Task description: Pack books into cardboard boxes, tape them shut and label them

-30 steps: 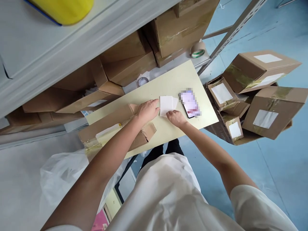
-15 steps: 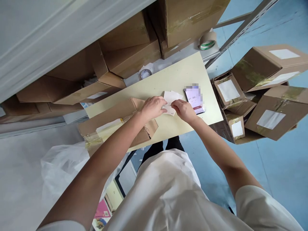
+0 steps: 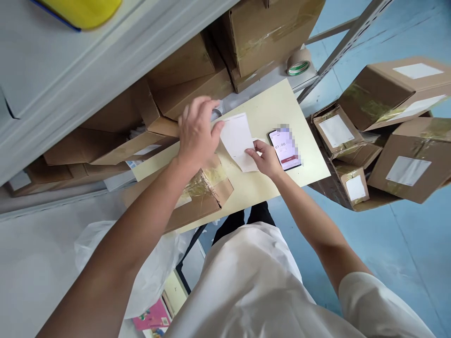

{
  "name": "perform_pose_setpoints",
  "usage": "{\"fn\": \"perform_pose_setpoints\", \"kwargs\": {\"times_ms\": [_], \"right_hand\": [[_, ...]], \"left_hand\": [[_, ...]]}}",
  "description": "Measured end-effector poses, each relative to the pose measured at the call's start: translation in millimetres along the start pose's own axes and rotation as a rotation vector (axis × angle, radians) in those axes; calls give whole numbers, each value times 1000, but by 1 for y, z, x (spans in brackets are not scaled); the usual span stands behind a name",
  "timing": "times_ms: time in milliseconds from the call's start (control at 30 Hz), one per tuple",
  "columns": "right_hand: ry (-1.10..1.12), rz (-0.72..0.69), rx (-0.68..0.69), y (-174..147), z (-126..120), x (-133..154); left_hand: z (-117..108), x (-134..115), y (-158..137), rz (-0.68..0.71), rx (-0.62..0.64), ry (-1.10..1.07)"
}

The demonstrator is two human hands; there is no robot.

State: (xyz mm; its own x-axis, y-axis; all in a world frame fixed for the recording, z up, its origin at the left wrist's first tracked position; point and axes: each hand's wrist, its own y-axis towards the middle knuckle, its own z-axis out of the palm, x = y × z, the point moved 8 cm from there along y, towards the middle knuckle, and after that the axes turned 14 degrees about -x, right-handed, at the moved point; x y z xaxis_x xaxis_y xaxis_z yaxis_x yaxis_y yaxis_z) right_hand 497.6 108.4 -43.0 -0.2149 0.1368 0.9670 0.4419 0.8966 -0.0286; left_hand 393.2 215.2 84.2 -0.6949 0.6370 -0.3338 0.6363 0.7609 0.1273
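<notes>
My right hand (image 3: 264,158) pinches the lower right edge of a white sheet of paper (image 3: 235,141), which stands up off the table and curves. My left hand (image 3: 199,130) is raised at the sheet's left with fingers apart; its thumb tip is close to the paper's upper left edge. Just behind those fingers a tape roll (image 3: 215,114) is partly covered. Below my left hand lies a taped cardboard box (image 3: 207,203), part of it hidden by my forearm. More white paper (image 3: 260,141) shows behind my right hand.
A phone (image 3: 284,149) showing 01:00 lies right of my right hand on the pale tabletop (image 3: 273,105). Open cartons (image 3: 186,87) line the shelf behind. A brown tape roll (image 3: 299,62) sits at the shelf's end. Labelled boxes (image 3: 405,171) are piled at right, beyond the table edge.
My left hand has moved up and left, away from the papers, and its fingers have spread. My right hand now holds one sheet lifted. The box at left has shifted or turned.
</notes>
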Motion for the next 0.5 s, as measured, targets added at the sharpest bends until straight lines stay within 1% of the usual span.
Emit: {"fn": "perform_pose_setpoints", "kwargs": {"times_ms": [33,100,133,167,233,300,400,500], "right_hand": [[-35,-17,-14,-1,1,5],[-85,-60,-22,-3,5,15],[-92,-73,-19,-4,7,18],[-88,-76,-16,-5,8,18],[-64,-53,1,-9,11,11],[-55,-20,15,-14,14,0],[-83,1,-10,-22,17,-17],[-72,0,-65,-26,17,-24]], "left_hand": [[1,-14,-1,106,27,21],[13,-40,-8,320,164,11],[22,-48,-13,384,238,3],[30,-51,-16,412,298,7],[43,-47,-16,395,355,46],[51,-37,-14,352,366,77],[57,-22,-9,252,371,35],[58,-12,-5,173,370,-15]]}}
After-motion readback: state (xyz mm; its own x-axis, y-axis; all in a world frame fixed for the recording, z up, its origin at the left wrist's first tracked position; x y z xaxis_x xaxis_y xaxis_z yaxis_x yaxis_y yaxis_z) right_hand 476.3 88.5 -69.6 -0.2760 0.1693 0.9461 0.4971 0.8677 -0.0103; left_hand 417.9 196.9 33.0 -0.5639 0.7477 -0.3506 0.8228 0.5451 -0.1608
